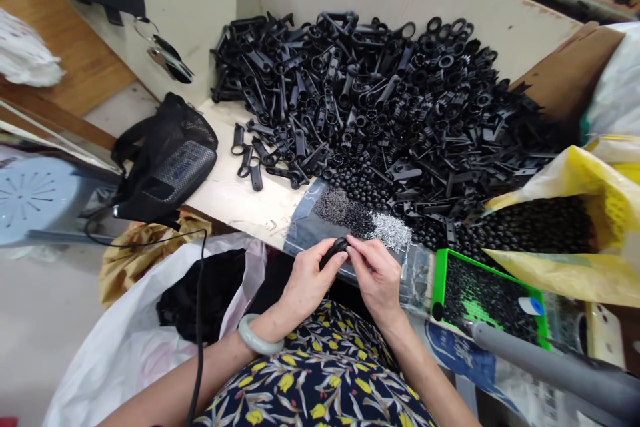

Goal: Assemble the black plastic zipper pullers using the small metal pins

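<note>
My left hand [311, 275] grips a small black plastic part [334, 251] between thumb and fingers, close to my body at the table's front edge. The fingertips of my right hand [376, 273] are pinched together at the part's right end; whether something tiny sits between them is hidden. Just beyond the hands lie a pile of silver metal pins [391, 231] and a heap of small dark pieces [336, 205]. Behind them spreads a big heap of black plastic parts [350, 100], some long with ring ends, some round.
A green tray [441, 280] of small black pieces stands at right, below a yellow bag [565, 280] of black balls. A grey tube [540, 353] juts in at lower right. At left are a black mesh bag [173, 153], a white sack [110, 360] and a hanging cable [200, 307].
</note>
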`<control>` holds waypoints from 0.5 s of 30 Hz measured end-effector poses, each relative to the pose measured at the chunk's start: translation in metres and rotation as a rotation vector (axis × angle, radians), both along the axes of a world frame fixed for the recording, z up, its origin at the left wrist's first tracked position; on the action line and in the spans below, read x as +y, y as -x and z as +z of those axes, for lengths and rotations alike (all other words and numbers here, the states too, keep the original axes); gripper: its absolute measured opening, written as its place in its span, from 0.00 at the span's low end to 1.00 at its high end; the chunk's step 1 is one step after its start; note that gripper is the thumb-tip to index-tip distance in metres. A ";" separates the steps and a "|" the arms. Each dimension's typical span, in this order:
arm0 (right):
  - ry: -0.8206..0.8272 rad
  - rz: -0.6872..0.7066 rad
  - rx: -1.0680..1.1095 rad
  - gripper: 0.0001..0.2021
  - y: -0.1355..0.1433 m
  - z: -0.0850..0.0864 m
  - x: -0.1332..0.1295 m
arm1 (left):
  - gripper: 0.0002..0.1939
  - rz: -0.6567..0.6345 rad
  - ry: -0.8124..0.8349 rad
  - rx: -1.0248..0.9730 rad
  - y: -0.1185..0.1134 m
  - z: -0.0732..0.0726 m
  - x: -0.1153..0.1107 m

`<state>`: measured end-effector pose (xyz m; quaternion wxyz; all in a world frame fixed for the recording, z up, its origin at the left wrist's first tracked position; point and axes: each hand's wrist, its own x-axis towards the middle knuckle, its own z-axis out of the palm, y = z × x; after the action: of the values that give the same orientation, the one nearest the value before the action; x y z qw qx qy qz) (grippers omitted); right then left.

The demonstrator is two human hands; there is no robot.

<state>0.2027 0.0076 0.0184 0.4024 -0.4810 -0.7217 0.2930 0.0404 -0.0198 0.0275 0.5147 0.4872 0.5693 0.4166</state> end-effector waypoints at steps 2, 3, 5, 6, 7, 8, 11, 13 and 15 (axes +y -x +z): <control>0.051 0.007 0.013 0.14 -0.003 0.000 -0.002 | 0.14 -0.045 -0.044 0.083 0.003 0.002 -0.001; 0.079 0.017 0.019 0.15 -0.004 0.000 -0.003 | 0.14 -0.077 -0.076 0.116 0.004 0.002 -0.002; 0.115 0.059 0.021 0.16 -0.008 0.001 -0.005 | 0.15 -0.145 -0.150 0.164 0.007 0.000 -0.005; 0.112 0.094 0.018 0.16 -0.010 0.001 -0.006 | 0.16 -0.171 -0.183 0.176 0.008 -0.001 -0.007; 0.092 0.134 0.012 0.17 -0.012 0.001 -0.007 | 0.16 -0.189 -0.201 0.180 0.009 -0.002 -0.008; 0.058 0.175 -0.002 0.18 -0.015 0.001 -0.008 | 0.15 -0.197 -0.194 0.172 0.010 -0.003 -0.009; -0.099 0.276 -0.062 0.24 -0.023 0.002 -0.006 | 0.15 -0.221 -0.011 -0.037 0.019 -0.002 -0.010; -0.212 0.330 -0.104 0.27 -0.028 0.003 -0.002 | 0.18 -0.309 0.192 -0.334 0.028 0.002 -0.008; -0.303 0.361 -0.120 0.27 -0.031 0.005 0.003 | 0.18 -0.439 0.362 -0.597 0.038 0.006 -0.006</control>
<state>0.2337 0.0108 0.0238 0.3673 -0.2950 -0.8543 0.2196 0.0021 -0.0257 0.0330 0.8113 0.3563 0.3418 0.3129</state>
